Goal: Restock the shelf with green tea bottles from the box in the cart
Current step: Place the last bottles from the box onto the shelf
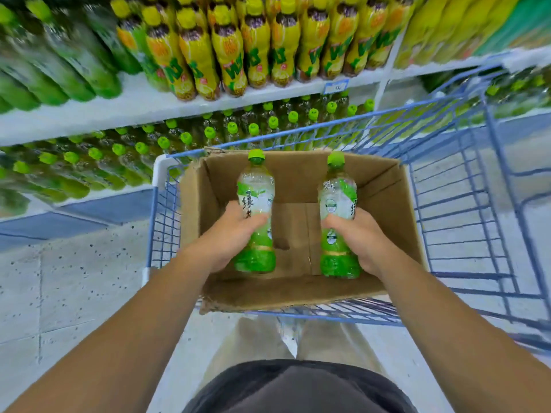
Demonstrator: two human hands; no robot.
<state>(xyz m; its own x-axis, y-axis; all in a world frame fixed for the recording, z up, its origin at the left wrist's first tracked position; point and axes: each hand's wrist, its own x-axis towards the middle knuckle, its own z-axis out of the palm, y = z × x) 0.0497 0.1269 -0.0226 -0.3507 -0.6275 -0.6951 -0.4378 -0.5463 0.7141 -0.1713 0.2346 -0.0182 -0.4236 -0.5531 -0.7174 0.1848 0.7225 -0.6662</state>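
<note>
- The left hand (231, 234) reaches down into the open brown cardboard box (384, 186), fingers wrapped around the middle of a clear plastic green tea bottle with a green cap (255, 213).
- The right hand (362, 236) reaches into the same box, fingers closed around the lower half of a second green-capped green tea bottle (338, 216).
- Both bottles stand roughly upright inside the box, well apart, one near its left wall and one near its right wall; whether their bases touch the box floor cannot be told.
- The box sits in the blue wire shopping cart (465, 204), at its left end.
- Beyond the box, the white lower shelf (98, 201) carries rows of green-capped bottles (208, 132).
- Above that, the white upper shelf (134, 105) holds yellow-labelled bottles (232, 55), with dark green bottles (74, 61) to their left.
- The cart's far rim stands between the box and the lower shelf.
</note>
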